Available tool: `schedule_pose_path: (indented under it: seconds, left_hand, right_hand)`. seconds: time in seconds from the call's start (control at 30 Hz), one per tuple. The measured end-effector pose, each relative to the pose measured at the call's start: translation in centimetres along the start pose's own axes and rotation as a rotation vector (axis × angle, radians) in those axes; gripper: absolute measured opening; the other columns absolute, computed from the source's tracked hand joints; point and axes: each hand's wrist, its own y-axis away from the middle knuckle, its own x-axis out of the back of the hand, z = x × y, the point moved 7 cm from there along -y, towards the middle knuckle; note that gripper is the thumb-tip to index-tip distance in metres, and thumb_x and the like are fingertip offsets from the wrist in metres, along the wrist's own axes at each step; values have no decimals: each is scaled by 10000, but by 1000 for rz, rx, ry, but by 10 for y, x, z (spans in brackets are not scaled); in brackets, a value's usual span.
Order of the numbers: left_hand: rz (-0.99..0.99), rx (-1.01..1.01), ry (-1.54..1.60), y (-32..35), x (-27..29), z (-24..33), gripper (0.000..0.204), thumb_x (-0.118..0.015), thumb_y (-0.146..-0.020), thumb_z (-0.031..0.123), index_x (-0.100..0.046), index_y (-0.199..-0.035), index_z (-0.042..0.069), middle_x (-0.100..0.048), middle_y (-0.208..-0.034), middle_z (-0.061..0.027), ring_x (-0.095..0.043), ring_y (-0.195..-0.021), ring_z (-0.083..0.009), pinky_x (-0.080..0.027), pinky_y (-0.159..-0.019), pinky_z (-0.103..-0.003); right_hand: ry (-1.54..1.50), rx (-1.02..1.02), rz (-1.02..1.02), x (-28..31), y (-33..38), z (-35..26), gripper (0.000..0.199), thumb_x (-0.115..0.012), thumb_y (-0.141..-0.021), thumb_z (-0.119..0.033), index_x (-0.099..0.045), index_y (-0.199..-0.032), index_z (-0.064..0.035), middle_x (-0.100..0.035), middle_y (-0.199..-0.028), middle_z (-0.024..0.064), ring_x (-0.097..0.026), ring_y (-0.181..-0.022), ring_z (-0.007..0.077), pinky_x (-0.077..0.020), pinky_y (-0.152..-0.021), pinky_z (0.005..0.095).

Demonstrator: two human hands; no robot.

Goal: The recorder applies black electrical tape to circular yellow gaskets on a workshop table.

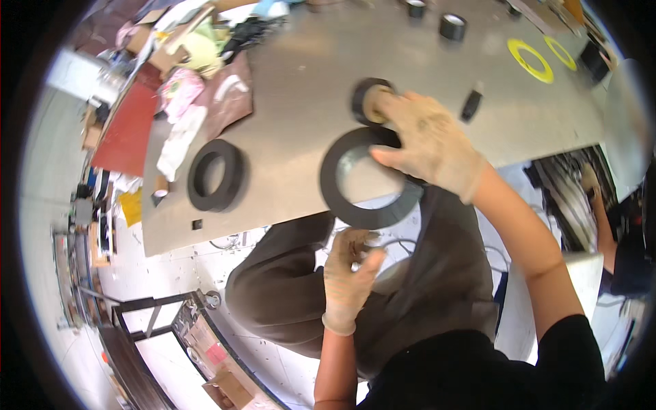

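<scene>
My right hand lies flat on the big black ring, thumb inside its hole and fingers spread over its far rim, pressing rather than pinching. The ring lies flat at the near edge of the worktop, partly overhanging, directly under that grip. Fingertips reach a smaller black tape roll just beyond. My left hand sits below the edge, fingers curled around something small I can't make out. The ring looks matte, wide-banded and thin.
</scene>
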Motion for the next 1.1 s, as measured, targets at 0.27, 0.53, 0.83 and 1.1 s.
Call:
schedule_pose_path:
  seconds: [0.27, 0.53, 0.83, 1.1]
  left_hand:
    - [197, 228, 317, -22, 38, 40, 365, -700, -949, 343, -590, -947, -5, -634, -702, -70, -560, -511, -89, -424, -479, -222]
    - [498, -8, -64, -83, 229, 104, 384, -634, -990, 386, -629, -950, 4, -593, -636, -9, -519, -487, -72, -375, -437, -224]
    - [372, -23, -611, -132, 320, 60, 407, -590, -1012, 297, -639, -1107, -95, -673, -952, -114, -617, -859, -200, -494, -792, -330]
    - [633, -442, -842, -143, 222, 203, 236, -755, -875, 326, -745, -1030, 149, -732, -1008, -168, -710, -900, -336, -581, -807, -386]
  right_hand:
    - [7, -177, -156, -12, -14, -32, 599, -696, -828, -282, -470, -1326, -37, -622, -1235, 224, -605, -1114, 422, -482, -965, 473]
    - [-264, 166, -80, -65, -181, -143, 519, -686, -763, -234, -515, -1210, -33, -677, -1029, 247, -657, -988, 428, -517, -845, 489]
    - [-221, 52, -114, -180, -227, -165, 564, -689, -748, -114, -530, -1284, -38, -708, -1041, 205, -694, -1009, 363, -539, -818, 450]
    - [-306, 56, -21, -43, -179, -69, 504, -676, -859, -323, -494, -1232, -37, -677, -1006, 197, -651, -973, 405, -503, -827, 496]
